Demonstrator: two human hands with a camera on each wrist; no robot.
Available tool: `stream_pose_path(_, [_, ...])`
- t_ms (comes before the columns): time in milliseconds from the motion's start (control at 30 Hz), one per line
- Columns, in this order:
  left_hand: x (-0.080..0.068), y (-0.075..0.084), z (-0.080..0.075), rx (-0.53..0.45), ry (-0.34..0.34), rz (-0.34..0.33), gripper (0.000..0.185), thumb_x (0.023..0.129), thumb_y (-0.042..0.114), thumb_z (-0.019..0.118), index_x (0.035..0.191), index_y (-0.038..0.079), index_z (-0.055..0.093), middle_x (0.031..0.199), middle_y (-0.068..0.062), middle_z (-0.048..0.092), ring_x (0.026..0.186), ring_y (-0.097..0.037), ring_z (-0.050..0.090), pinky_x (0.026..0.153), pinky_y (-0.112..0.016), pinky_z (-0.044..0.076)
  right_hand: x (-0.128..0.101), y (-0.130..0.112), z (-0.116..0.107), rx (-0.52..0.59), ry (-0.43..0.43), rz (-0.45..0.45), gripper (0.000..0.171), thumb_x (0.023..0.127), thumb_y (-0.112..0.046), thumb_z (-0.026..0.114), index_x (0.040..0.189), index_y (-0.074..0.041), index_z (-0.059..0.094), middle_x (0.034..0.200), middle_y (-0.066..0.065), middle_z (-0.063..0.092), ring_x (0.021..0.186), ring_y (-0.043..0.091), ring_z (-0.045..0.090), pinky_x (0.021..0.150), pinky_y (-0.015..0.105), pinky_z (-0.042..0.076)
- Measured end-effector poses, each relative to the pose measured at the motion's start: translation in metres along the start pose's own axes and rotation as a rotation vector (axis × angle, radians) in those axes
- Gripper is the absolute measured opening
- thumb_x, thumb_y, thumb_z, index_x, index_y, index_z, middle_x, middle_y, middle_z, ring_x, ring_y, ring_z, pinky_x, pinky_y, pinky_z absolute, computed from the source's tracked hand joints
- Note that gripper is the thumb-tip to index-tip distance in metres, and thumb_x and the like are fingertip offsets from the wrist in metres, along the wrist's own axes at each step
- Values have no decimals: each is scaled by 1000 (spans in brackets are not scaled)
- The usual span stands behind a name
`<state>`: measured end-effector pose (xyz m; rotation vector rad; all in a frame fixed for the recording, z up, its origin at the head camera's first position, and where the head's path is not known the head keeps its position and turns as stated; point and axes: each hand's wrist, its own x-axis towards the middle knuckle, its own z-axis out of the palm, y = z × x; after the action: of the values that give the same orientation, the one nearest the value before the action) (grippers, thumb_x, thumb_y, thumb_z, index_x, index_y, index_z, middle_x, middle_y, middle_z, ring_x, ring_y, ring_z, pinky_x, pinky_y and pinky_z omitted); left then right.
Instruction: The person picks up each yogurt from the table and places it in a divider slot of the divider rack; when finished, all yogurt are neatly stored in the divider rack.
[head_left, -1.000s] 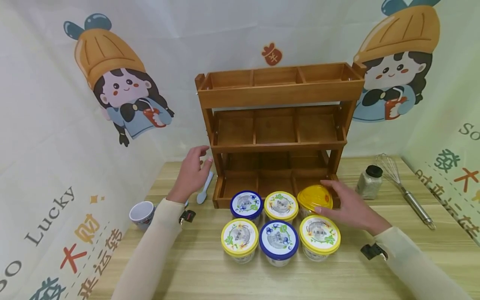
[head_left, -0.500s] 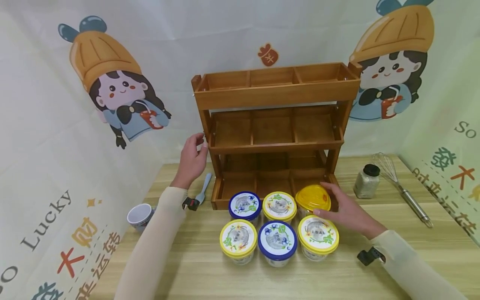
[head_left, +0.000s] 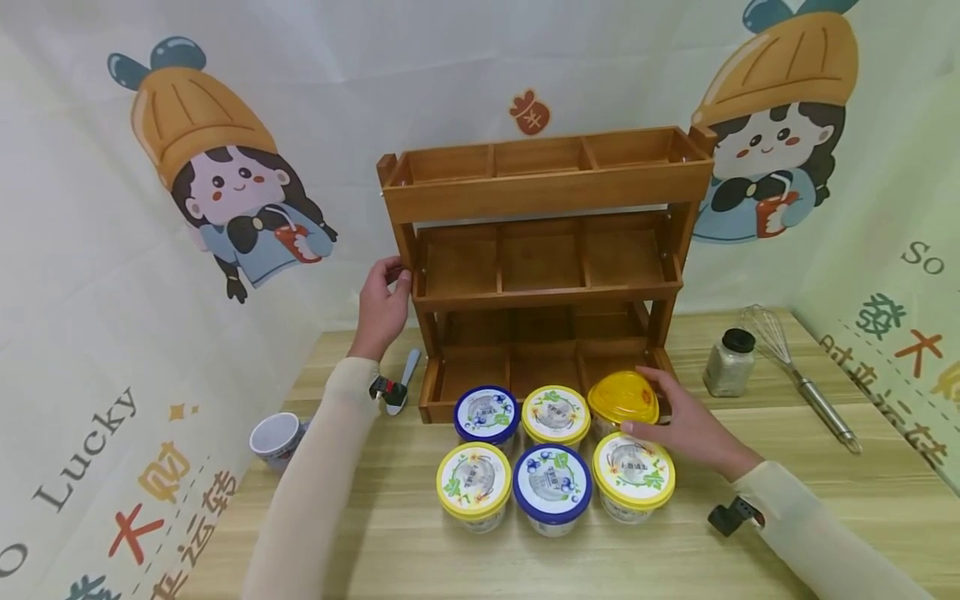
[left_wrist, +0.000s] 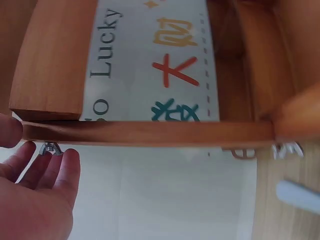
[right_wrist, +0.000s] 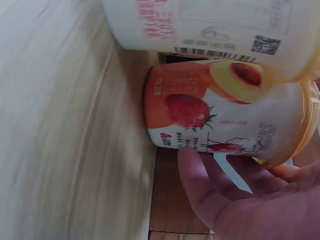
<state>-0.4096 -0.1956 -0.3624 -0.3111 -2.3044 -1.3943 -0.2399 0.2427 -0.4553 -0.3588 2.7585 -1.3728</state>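
Observation:
My left hand holds the left upright of a three-tier wooden rack. In the left wrist view its thumb lies at the wood's edge, with the fingers round a metal wing nut. My right hand grips a yogurt cup with a domed yellow lid, at the rack's front right. Peach and strawberry pictures mark this fruit yogurt cup in the right wrist view. Beside and before it stand several flat-lidded tubs, some with blue lids, others with yellow lids.
A jar with a black lid and a whisk are at the right. To the left lie a pale blue spoon and a white patterned cup. A printed cloth hangs behind the wooden table.
My left hand has risen to the rack's left upright and come up against it. The right hand keeps its hold on the domed cup. The head view has shifted slightly.

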Motion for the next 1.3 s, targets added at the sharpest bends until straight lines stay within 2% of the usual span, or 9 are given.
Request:
stream_pose_path(133, [3, -1, 1, -40, 22, -18, 40, 112, 24, 51, 147, 4, 51, 148, -19, 56, 141, -36, 54, 117, -52, 45, -1, 1, 1, 6, 11, -15, 97, 94, -40, 80, 165, -4, 24, 163, 30, 39, 141, 51, 50, 106, 58, 56])
stream_pose_path(333, [9, -3, 2, -62, 35, -21, 40, 111, 21, 54, 146, 2, 53, 143, -21, 59, 133, -37, 57, 115, -52, 46, -2, 7, -1, -17, 47, -44, 97, 91, -42, 83, 164, -7, 30, 160, 26, 46, 133, 47, 59, 100, 52, 60])
stream_pose_path(600, [14, -5, -2, -68, -21, -19, 43, 111, 21, 56, 149, 3, 51, 144, -21, 59, 134, -36, 57, 115, -50, 48, -3, 10, -8, -18, 73, -62, 95, 90, -39, 85, 162, -4, 34, 152, 25, 54, 119, 38, 65, 85, 27, 59])
stream_pose_path(833, [16, -2, 1, -37, -17, -8, 42, 110, 19, 58, 148, 2, 52, 140, -21, 61, 129, -36, 58, 114, -50, 47, -5, 3, -15, -35, 97, -35, 95, 91, -44, 83, 163, -8, 33, 153, 24, 52, 122, 40, 64, 89, 31, 57])
stream_pose_path(1100, [17, -2, -1, -17, -8, -30, 40, 111, 19, 56, 146, 2, 52, 140, -21, 61, 130, -35, 57, 116, -50, 45, 1, -7, -26, -6, 118, -79, 90, 95, -36, 80, 164, -6, 31, 155, 25, 50, 125, 44, 62, 86, 16, 54])
stream_pose_path(1300, [15, -6, 1, -37, -5, -51, 39, 111, 20, 55, 146, 3, 52, 139, -19, 60, 129, -33, 56, 115, -49, 46, 5, -14, -34, 11, 139, -121, 87, 96, -29, 80, 163, -4, 31, 151, 25, 53, 124, 44, 63, 85, 14, 55])
